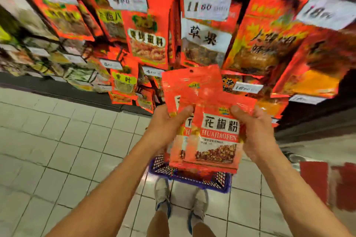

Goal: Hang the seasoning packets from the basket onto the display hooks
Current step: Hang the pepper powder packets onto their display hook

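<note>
A fanned stack of red seasoning packets (212, 121) is held before the display rack (202, 31), each side clamped in a grip: the left hand (167, 127) with thumb curled over the front, the right hand (254, 131) likewise. Hanging packets and white price tags (207, 5) crowd the rack (much is blurred). The purple basket (192, 177), largely hidden behind the stack, stands on the tiled floor (57, 140) beside two shoes (162, 194).
</note>
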Demonstrator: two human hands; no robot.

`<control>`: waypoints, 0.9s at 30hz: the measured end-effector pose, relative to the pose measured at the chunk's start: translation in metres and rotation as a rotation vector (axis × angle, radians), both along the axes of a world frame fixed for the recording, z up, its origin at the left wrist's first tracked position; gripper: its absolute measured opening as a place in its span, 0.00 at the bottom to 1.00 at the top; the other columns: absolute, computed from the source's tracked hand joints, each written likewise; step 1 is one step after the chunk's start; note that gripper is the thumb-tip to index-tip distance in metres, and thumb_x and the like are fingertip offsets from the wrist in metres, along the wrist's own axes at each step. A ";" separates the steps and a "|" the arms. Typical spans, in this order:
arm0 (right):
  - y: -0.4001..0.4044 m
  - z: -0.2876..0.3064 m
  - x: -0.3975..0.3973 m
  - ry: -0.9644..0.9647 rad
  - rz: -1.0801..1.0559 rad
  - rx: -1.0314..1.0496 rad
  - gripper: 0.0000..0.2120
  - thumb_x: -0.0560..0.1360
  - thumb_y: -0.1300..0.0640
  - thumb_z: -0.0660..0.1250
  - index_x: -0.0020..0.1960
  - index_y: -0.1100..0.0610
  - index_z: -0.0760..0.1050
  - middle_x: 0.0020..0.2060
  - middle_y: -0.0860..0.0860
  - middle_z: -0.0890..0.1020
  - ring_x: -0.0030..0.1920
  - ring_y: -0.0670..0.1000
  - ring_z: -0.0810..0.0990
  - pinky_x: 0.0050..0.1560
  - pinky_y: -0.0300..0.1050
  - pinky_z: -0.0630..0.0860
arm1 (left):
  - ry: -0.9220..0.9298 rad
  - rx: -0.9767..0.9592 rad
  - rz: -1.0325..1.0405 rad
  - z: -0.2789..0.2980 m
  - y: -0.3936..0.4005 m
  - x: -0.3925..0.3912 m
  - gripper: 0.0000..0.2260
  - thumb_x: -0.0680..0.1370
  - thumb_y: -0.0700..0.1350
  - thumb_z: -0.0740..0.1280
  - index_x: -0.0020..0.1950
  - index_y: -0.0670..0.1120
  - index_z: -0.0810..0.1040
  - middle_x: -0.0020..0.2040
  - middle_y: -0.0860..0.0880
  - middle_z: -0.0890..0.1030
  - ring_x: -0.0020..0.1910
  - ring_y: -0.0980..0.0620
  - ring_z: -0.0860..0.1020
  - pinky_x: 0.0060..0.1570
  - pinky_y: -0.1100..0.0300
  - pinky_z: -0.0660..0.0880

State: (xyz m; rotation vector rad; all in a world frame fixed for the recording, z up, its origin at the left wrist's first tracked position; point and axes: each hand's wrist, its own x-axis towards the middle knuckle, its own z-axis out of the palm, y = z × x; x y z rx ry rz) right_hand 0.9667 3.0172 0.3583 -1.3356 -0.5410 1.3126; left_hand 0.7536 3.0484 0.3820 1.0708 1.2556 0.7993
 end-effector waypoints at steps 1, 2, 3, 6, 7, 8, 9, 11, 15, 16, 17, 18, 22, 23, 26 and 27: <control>-0.001 0.020 0.001 0.004 -0.012 0.030 0.11 0.75 0.64 0.70 0.43 0.49 0.85 0.38 0.49 0.87 0.36 0.49 0.86 0.34 0.43 0.80 | -0.008 0.044 0.021 0.023 0.000 0.002 0.04 0.75 0.49 0.73 0.48 0.57 0.86 0.49 0.50 0.88 0.49 0.48 0.86 0.49 0.49 0.82; 0.000 0.040 0.002 0.001 -0.026 0.060 0.12 0.75 0.64 0.70 0.42 0.48 0.85 0.38 0.48 0.87 0.36 0.48 0.85 0.35 0.43 0.81 | -0.008 0.088 0.039 0.045 0.000 0.003 0.04 0.73 0.51 0.74 0.47 0.59 0.86 0.47 0.52 0.88 0.47 0.50 0.86 0.44 0.54 0.82; 0.000 0.060 0.003 -0.002 -0.037 0.089 0.13 0.75 0.64 0.69 0.42 0.48 0.85 0.38 0.48 0.87 0.37 0.48 0.85 0.38 0.45 0.81 | -0.009 0.128 0.049 0.066 0.001 0.004 0.05 0.72 0.52 0.74 0.47 0.60 0.86 0.46 0.53 0.88 0.45 0.52 0.86 0.42 0.57 0.81; 0.003 0.116 0.004 -0.013 -0.083 0.171 0.11 0.75 0.66 0.69 0.44 0.50 0.85 0.39 0.49 0.86 0.39 0.52 0.83 0.51 0.55 0.80 | -0.036 0.180 0.091 0.120 0.000 0.007 0.04 0.72 0.60 0.72 0.45 0.65 0.85 0.45 0.56 0.87 0.45 0.54 0.86 0.43 0.57 0.82; 0.005 0.133 0.003 -0.015 -0.100 0.198 0.10 0.75 0.66 0.70 0.45 0.52 0.84 0.41 0.50 0.86 0.41 0.53 0.83 0.52 0.56 0.79 | -0.037 0.206 0.107 0.135 0.001 0.007 0.04 0.73 0.61 0.70 0.45 0.67 0.84 0.44 0.58 0.87 0.45 0.56 0.86 0.44 0.58 0.82; 0.006 0.150 0.003 -0.011 -0.115 0.222 0.08 0.75 0.66 0.70 0.47 0.54 0.83 0.41 0.51 0.86 0.42 0.54 0.82 0.52 0.56 0.79 | -0.040 0.236 0.119 0.150 0.002 0.008 0.05 0.74 0.60 0.68 0.45 0.68 0.84 0.44 0.60 0.87 0.44 0.58 0.85 0.43 0.61 0.81; 0.008 0.166 0.003 -0.006 -0.128 0.246 0.08 0.75 0.67 0.70 0.48 0.56 0.82 0.42 0.52 0.86 0.42 0.55 0.82 0.51 0.56 0.79 | -0.051 0.267 0.123 0.166 0.002 0.009 0.05 0.75 0.59 0.68 0.45 0.69 0.83 0.43 0.61 0.87 0.43 0.60 0.85 0.41 0.64 0.80; 0.013 0.198 0.002 -0.027 -0.148 0.306 0.08 0.75 0.68 0.69 0.47 0.56 0.81 0.40 0.51 0.86 0.40 0.53 0.82 0.48 0.51 0.80 | -0.076 0.311 0.110 0.195 0.004 0.010 0.05 0.75 0.58 0.68 0.45 0.67 0.84 0.44 0.59 0.87 0.43 0.60 0.85 0.39 0.66 0.79; 0.022 0.257 -0.002 -0.073 -0.165 0.413 0.08 0.76 0.68 0.70 0.45 0.55 0.82 0.40 0.50 0.87 0.39 0.52 0.84 0.49 0.54 0.81 | -0.137 0.412 0.093 0.247 0.011 0.005 0.05 0.72 0.57 0.71 0.46 0.65 0.85 0.45 0.57 0.87 0.45 0.59 0.85 0.40 0.66 0.79; 0.024 0.271 -0.004 -0.074 -0.158 0.437 0.09 0.75 0.67 0.70 0.44 0.54 0.83 0.40 0.51 0.87 0.40 0.53 0.84 0.50 0.56 0.81 | -0.148 0.444 0.076 0.259 0.013 0.002 0.05 0.72 0.57 0.72 0.46 0.64 0.85 0.46 0.57 0.87 0.46 0.58 0.85 0.41 0.67 0.79; 0.027 0.284 -0.006 -0.079 -0.149 0.461 0.10 0.75 0.67 0.70 0.43 0.53 0.84 0.41 0.52 0.87 0.41 0.54 0.84 0.50 0.57 0.81 | -0.152 0.478 0.054 0.270 0.017 -0.002 0.07 0.71 0.58 0.73 0.48 0.63 0.86 0.48 0.56 0.87 0.48 0.57 0.86 0.43 0.65 0.80; 0.030 0.297 -0.008 -0.090 -0.141 0.485 0.11 0.75 0.67 0.71 0.43 0.53 0.84 0.41 0.52 0.87 0.41 0.54 0.84 0.50 0.57 0.81 | -0.152 0.510 0.042 0.281 0.020 -0.006 0.09 0.70 0.60 0.73 0.49 0.62 0.86 0.49 0.55 0.87 0.49 0.55 0.86 0.46 0.61 0.81; 0.045 0.343 -0.023 -0.151 -0.129 0.564 0.09 0.75 0.67 0.71 0.41 0.54 0.83 0.38 0.51 0.86 0.37 0.52 0.84 0.45 0.55 0.82 | -0.108 0.634 0.076 0.318 0.040 -0.027 0.09 0.69 0.62 0.71 0.45 0.63 0.86 0.45 0.54 0.88 0.46 0.54 0.86 0.48 0.54 0.82; 0.049 0.354 -0.027 -0.166 -0.128 0.580 0.10 0.75 0.67 0.71 0.40 0.53 0.83 0.37 0.51 0.86 0.36 0.51 0.84 0.42 0.52 0.83 | -0.102 0.664 0.077 0.327 0.045 -0.032 0.07 0.71 0.61 0.71 0.44 0.63 0.85 0.44 0.56 0.87 0.45 0.56 0.86 0.45 0.58 0.81; 0.062 0.386 -0.036 -0.184 -0.131 0.596 0.14 0.75 0.67 0.71 0.37 0.51 0.84 0.35 0.52 0.86 0.35 0.53 0.85 0.42 0.54 0.83 | -0.096 0.749 0.094 0.354 0.062 -0.049 0.04 0.74 0.56 0.70 0.43 0.65 0.85 0.41 0.61 0.86 0.41 0.64 0.84 0.39 0.69 0.77; 0.067 0.397 -0.038 -0.192 -0.143 0.595 0.13 0.75 0.66 0.72 0.36 0.50 0.84 0.35 0.53 0.86 0.35 0.55 0.85 0.44 0.57 0.82 | -0.099 0.760 0.120 0.362 0.069 -0.055 0.05 0.73 0.56 0.70 0.43 0.65 0.85 0.40 0.62 0.86 0.40 0.65 0.83 0.39 0.68 0.77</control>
